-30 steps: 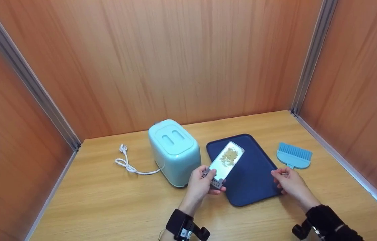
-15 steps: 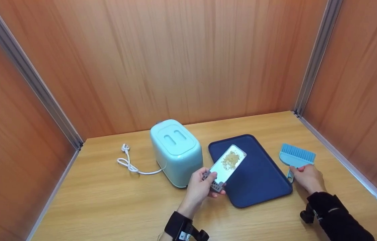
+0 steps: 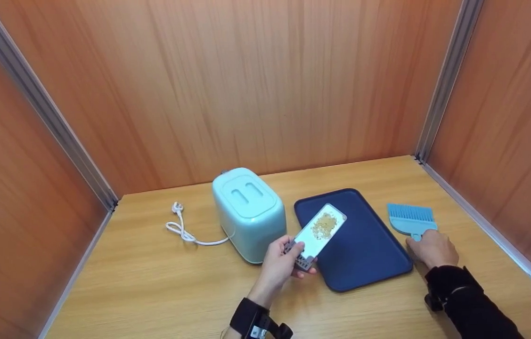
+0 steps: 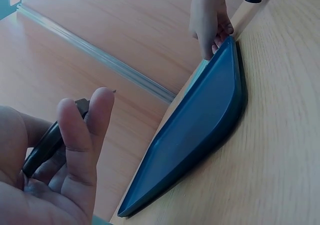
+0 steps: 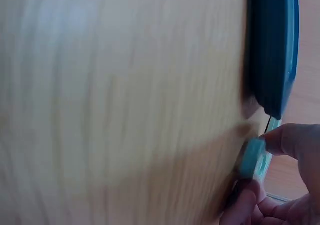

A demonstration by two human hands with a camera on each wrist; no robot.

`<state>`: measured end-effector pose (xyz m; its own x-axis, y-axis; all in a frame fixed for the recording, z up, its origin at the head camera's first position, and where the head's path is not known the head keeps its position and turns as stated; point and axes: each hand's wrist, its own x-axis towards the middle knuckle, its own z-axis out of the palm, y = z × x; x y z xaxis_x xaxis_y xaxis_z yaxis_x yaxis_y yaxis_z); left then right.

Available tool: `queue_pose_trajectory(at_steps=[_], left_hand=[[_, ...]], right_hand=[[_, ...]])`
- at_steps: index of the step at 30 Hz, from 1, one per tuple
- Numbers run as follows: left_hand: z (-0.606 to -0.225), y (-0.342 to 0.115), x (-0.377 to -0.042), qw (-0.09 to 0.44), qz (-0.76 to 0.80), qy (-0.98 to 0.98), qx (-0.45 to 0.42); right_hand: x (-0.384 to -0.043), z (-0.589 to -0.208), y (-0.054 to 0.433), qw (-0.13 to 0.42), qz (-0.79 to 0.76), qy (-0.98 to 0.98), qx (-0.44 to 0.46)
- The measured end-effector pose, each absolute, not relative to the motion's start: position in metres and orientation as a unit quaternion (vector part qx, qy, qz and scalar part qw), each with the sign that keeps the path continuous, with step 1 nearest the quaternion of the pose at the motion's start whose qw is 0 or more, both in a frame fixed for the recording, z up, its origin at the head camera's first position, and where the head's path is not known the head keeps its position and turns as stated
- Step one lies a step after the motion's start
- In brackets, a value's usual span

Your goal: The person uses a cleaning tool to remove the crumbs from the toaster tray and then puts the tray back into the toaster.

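My left hand holds a toaster crumb tray by its grey slotted end. The shiny plate tilts over the dark blue serving tray, with a patch of yellowish crumbs near its far end. To the right, my right hand grips the handle of a light-blue brush, whose bristles point away toward the back wall. In the right wrist view, thumb and fingers pinch the end of the brush handle. Only the dark edge of the crumb tray shows in the left wrist view.
A light-blue toaster stands left of the serving tray. Its white cord and plug lie on the wooden table. Wood-grain panels enclose the back and both sides.
My right hand has moved right from the serving tray's edge to the brush and taken its handle. The brush has turned slightly. The left hand stays nearly still with the crumb tray.
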<state>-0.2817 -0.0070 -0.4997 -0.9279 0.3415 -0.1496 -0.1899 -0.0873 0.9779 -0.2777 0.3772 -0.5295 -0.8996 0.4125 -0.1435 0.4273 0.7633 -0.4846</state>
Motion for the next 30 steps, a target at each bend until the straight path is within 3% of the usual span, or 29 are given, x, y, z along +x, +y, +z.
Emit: queue_pose_trajectory(at_steps=[14,30], left_hand=[[-0.498,-0.010,-0.284,0.164,0.718,0.672,0.071],[-0.494,-0.010,-0.289,0.152,0.712,0.681,0.078]], right_hand=[[-0.268,-0.535,0.402,0.028,-0.357,0.912,0.202],[-0.253,-0.518,0.409,-0.061,-0.362,0.909,0.196]])
